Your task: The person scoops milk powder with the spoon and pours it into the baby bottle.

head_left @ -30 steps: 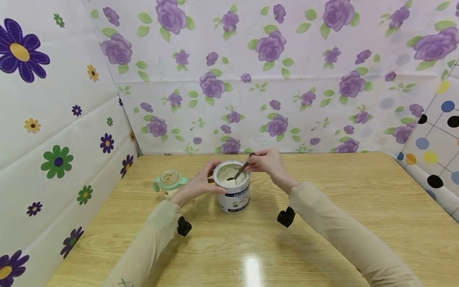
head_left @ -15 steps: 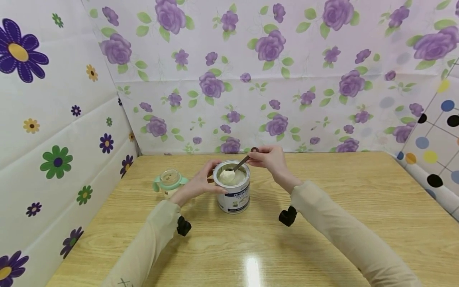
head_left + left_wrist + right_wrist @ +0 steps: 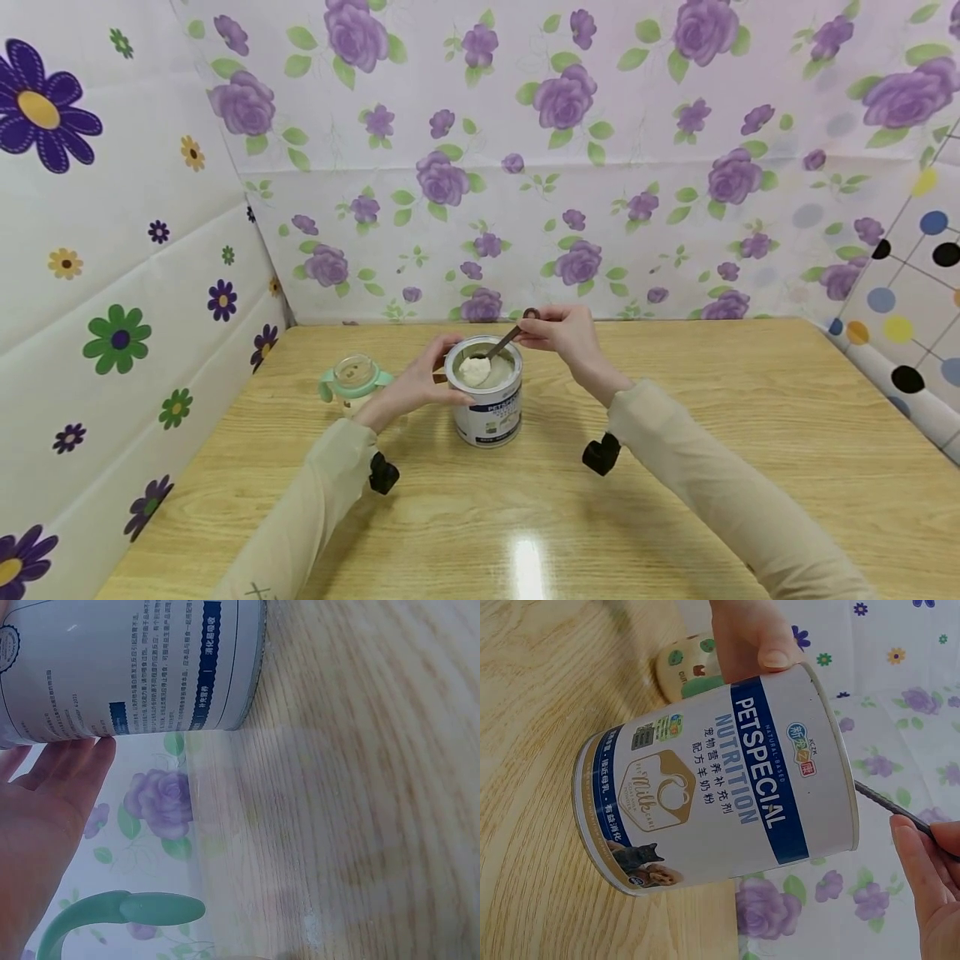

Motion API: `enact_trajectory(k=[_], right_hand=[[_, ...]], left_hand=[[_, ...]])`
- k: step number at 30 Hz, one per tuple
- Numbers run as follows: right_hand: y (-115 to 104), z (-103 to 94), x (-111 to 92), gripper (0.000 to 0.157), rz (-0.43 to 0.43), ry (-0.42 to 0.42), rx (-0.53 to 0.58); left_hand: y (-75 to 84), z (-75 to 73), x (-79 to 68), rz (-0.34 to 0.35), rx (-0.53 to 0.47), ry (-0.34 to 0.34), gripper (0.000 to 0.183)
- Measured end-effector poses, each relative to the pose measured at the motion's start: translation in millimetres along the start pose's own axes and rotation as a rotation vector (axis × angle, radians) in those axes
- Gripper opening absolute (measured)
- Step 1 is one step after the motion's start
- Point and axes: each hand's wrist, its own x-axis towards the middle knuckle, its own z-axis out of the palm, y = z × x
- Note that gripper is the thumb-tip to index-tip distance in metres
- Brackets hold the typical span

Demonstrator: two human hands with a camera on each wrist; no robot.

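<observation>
A white-and-blue can of pet milk powder [image 3: 491,423] stands on the table with its top off and pale powder inside. My left hand [image 3: 405,392] grips its left side, thumb toward the front; in the left wrist view its fingers [image 3: 94,761] reach behind the can. With thumb and fingers, my right hand [image 3: 566,337] pinches the upper end of a dark brown spoon [image 3: 508,340], which slants down into the can's mouth. Heaped powder [image 3: 474,372] sits on the spoon's bowl, just inside the rim. The right wrist view shows the handle [image 3: 889,804] rising past the rim.
A baby bottle with a mint-green collar and handles [image 3: 356,385] stands uncapped left of the can, partly behind my left wrist. Flowered sheets [image 3: 517,208] hang at the table's back and left side. The wooden table [image 3: 712,400] stretches away to the right.
The spoon's bowl has come up out of the powder with a white heap on it, and my right hand has risen slightly. My left hand keeps its place on the can.
</observation>
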Motion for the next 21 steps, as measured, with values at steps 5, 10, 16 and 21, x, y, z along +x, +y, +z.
enact_trajectory(k=[5,10,16,21], right_hand=[[0.8,0.3,0.0,0.015,-0.015,-0.002,-0.022],[0.5,1.3,-0.9,0.016,-0.018,0.006,-0.030],[1.9,-1.0,-0.9,0.015,-0.021,0.006,-0.010],[0.6,-0.5,-1.7,0.016,-0.061,-0.019,-0.033]], left_hand=[[-0.7,0.1,0.5,-0.004,-0.011,-0.001,0.083],[-1.0,0.2,0.6,-0.008,-0.012,-0.003,0.083],[-1.7,0.5,0.0,-0.008,-0.007,-0.006,0.085],[-1.5,0.2,0.4,-0.005,0.002,-0.002,0.084]])
